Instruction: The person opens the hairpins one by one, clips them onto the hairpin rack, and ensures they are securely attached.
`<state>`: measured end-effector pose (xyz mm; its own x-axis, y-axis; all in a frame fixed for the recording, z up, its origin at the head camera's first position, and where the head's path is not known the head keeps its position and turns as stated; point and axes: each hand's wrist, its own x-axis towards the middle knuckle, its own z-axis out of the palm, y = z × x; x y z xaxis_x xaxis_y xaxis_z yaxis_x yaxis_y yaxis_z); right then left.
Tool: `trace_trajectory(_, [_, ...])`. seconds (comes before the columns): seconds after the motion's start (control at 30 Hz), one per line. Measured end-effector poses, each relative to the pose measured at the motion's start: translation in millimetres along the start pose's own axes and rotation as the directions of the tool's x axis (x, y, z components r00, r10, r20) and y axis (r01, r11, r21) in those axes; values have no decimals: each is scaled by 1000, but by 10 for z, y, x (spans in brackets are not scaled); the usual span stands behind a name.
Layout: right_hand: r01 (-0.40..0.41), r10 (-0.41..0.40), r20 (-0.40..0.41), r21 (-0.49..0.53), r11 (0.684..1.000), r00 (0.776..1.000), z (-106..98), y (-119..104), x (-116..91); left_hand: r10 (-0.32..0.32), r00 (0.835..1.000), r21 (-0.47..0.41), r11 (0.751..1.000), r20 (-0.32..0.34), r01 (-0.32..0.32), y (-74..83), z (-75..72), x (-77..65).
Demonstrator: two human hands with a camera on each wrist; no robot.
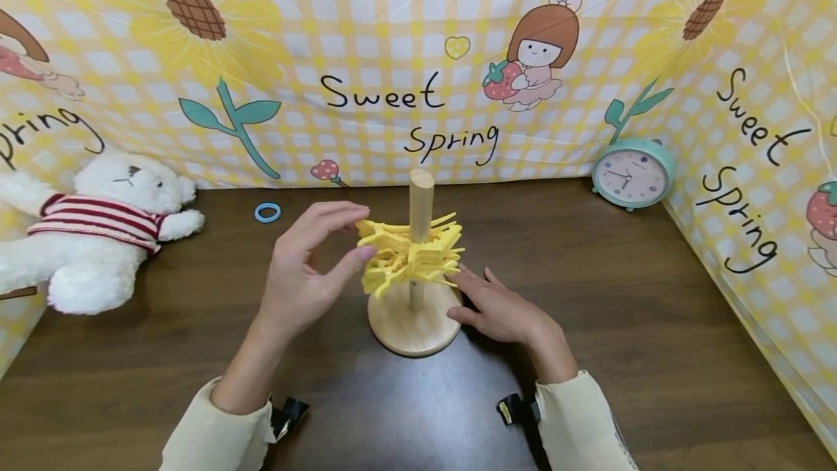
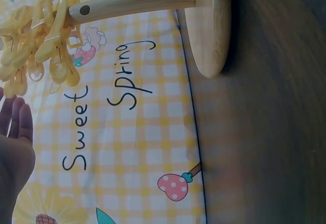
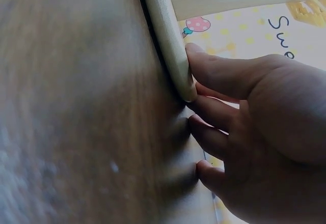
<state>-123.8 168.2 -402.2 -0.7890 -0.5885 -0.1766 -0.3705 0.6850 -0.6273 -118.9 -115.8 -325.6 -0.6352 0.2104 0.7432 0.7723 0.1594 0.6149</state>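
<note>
A round-based wooden stand holds an upright post. Around its upper part sits a bunch of yellow plastic clips, overlapping and pointing outward. My left hand is beside the bunch on the left, thumb and fingers spread apart at its edge; whether the fingertips touch the clips I cannot tell. Down at the right edge of the base, my right hand grips the rim. The right wrist view shows that thumb on the base's upper face, with a finger at the edge.
A white teddy bear in a striped shirt lies at the left. Behind the stand, a small blue ring rests on the dark table. A green alarm clock stands at the back right, against the checked cloth.
</note>
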Motion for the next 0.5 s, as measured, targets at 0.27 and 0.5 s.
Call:
trace_trajectory(0.27, [-29, 27, -52, -38, 999, 998, -63, -36, -52, -109, 994, 54, 993, 4, 109, -10, -31, -101])
trace_trajectory(0.5, [-23, -16, -214, -179, 984, 977, -203, -165, -138, -143, 990, 118, 983, -15, 143, -35, -60, -151])
